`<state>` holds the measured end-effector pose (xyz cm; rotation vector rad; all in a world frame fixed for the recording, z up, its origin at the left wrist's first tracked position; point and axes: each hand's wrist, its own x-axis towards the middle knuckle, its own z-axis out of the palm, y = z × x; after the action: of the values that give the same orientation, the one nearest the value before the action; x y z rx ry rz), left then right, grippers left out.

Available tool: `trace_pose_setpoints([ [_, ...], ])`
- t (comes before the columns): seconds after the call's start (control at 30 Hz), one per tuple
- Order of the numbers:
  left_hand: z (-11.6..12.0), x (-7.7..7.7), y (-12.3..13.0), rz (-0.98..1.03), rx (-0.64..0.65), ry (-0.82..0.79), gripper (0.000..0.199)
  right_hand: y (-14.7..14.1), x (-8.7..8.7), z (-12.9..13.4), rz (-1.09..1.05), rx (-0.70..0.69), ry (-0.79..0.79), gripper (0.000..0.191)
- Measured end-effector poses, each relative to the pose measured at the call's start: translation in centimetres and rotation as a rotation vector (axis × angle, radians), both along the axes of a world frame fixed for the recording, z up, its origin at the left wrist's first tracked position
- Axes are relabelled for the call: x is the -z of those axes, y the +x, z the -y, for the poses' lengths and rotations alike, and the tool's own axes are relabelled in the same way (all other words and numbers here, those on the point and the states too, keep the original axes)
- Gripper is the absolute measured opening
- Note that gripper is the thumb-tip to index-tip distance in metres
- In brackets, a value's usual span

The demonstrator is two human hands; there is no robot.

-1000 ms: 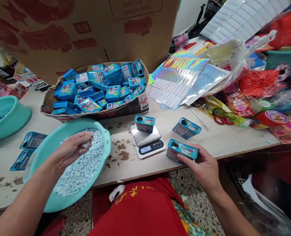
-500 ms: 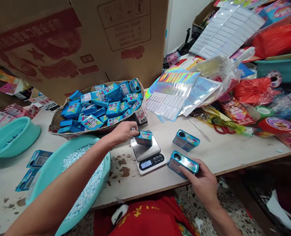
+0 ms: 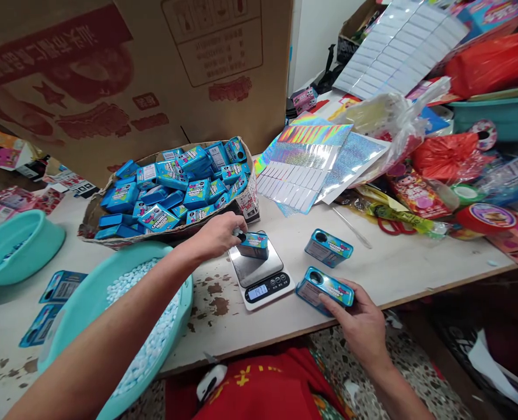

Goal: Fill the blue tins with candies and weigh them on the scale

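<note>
A blue tin (image 3: 255, 245) stands on the metal plate of a small digital scale (image 3: 265, 291). My left hand (image 3: 222, 234) is at the tin's left end, fingers pinched around small pale candies over its round opening. My right hand (image 3: 364, 321) grips another blue tin (image 3: 322, 289) just right of the scale, its round opening facing up. A third open tin (image 3: 329, 248) stands behind that one, untouched. Under my left forearm, a turquoise basin (image 3: 188, 297) holds many pale candies (image 3: 154, 332).
A carton (image 3: 252, 201) full of blue tins stands behind the basin, before a large cardboard box (image 3: 224, 116). Two more tins lie left of the basin, near another turquoise basin (image 3: 44, 245). Shiny sticker sheets (image 3: 300, 169) and bagged goods (image 3: 447, 157) cover the back right.
The view has shifted slightly, moving the scene a little left. Both hands keep nearly the same places; my left fingers remain at the tin on the scale.
</note>
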<state>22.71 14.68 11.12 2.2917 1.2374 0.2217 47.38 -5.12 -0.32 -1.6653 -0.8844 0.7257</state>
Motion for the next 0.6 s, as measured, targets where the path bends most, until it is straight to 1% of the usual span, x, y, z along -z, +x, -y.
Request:
trace_pose_setpoints([
  [0.13, 0.2, 0.0, 0.1, 0.039, -0.001, 0.016, 0.026, 0.2, 0.2, 0.1, -0.008, 0.019, -0.022, 0.048],
  [0.23, 0.3, -0.2, 0.5, 0.107, -0.036, -0.006, 0.022, 0.2, 0.4, 0.1, -0.007, 0.014, -0.031, 0.049],
  [0.3, 0.4, -0.4, 0.5, 0.204, -0.094, -0.065, 0.018, 0.3, 0.4, 0.1, -0.001, 0.008, -0.028, 0.049],
  [0.37, 0.5, -0.7, 0.1, 0.335, -0.183, -0.157, 0.018, 0.3, 0.4, 0.1, 0.004, 0.007, -0.022, 0.048],
  [0.43, 0.8, -0.9, -1.1, 0.481, -0.289, -0.249, 0.018, 0.3, 0.3, 0.1, 0.001, 0.01, -0.012, 0.048],
  [0.5, 1.6, -1.1, -3.2, 0.584, -0.406, -0.304, 0.018, 0.3, 0.4, 0.2, -0.001, 0.006, 0.003, 0.047],
  [0.53, 2.1, -1.1, -4.6, 0.605, -0.466, -0.304, 0.017, 0.3, 0.4, 0.3, 0.001, 0.002, 0.009, 0.047],
  [0.6, 3.4, -1.0, -7.8, 0.565, -0.572, -0.259, 0.013, 0.3, 0.5, 0.4, 0.01, -0.013, 0.021, 0.046],
])
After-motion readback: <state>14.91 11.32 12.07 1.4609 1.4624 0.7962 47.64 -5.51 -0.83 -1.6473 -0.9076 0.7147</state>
